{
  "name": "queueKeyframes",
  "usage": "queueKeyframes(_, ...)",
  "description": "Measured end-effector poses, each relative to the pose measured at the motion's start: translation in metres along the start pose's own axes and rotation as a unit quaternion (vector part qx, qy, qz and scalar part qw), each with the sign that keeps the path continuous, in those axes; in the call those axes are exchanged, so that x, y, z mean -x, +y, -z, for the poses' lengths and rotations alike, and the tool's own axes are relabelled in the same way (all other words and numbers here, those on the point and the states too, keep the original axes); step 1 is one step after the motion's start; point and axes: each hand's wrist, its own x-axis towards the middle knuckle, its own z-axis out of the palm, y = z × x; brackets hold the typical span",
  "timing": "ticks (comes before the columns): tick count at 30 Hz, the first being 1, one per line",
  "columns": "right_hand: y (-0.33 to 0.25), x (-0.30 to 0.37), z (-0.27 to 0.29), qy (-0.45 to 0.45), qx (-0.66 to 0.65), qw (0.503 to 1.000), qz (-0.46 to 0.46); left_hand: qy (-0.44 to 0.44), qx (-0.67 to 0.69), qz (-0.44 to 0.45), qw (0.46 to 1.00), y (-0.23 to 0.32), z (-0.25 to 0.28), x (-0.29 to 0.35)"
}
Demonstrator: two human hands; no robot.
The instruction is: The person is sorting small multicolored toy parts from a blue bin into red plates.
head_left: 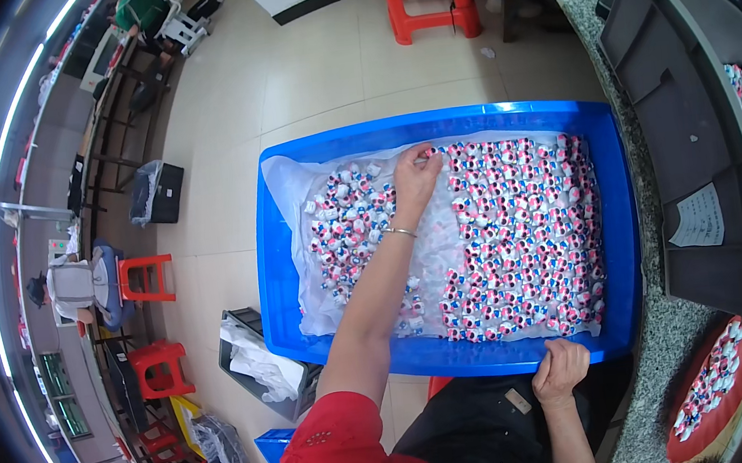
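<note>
Figurines (513,207), qty. many, sm., pink/wht./blue w/ dark spots: sitting in blue plastic tub (279,286), close rows at 3 o'clock, loose heap at 9, wht. liner sheet (287,186) lying beneath. L. hand (416,168), 12 o'clock: thumb & forefinger almost meeting at top row's end pc.; can't tell if pinching it. R. hand (562,370), 5 o'clock: clamping tub rim. Handling (est.): light, stiff, prob. slippery, paint poss. scuffing; best hold = sides, fingertip pinch.
</note>
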Motion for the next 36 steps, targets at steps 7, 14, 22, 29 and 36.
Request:
queueKeyframes(7, -0.003, 0.001, -0.001, -0.003, -0.005, 1.000, 0.000, 0.075, -0.187, -0.082, 0.976, 0.022, 0.000, 0.004)
queueKeyframes(14, -0.001, -0.002, -0.001, 0.005, 0.006, 1.000, 0.000, 0.022, -0.217, -0.094, 0.971, 0.076, 0.067, 0.010)
queueKeyframes(22, -0.001, -0.001, -0.002, 0.010, 0.007, 1.000, 0.001, -0.151, -0.556, -0.290, 0.764, 0.059, 0.094, 0.073)
queueKeyframes(29, -0.002, 0.003, -0.002, 0.012, 0.004, 1.000, -0.001, -0.138, -0.471, -0.236, 0.838, 0.066, 0.076, 0.064)
queueKeyframes(36, 0.001, 0.001, -0.001, 0.009, 0.001, 1.000, 0.002, -0.132, -0.322, -0.327, 0.879, 0.059, 0.031, 0.019)
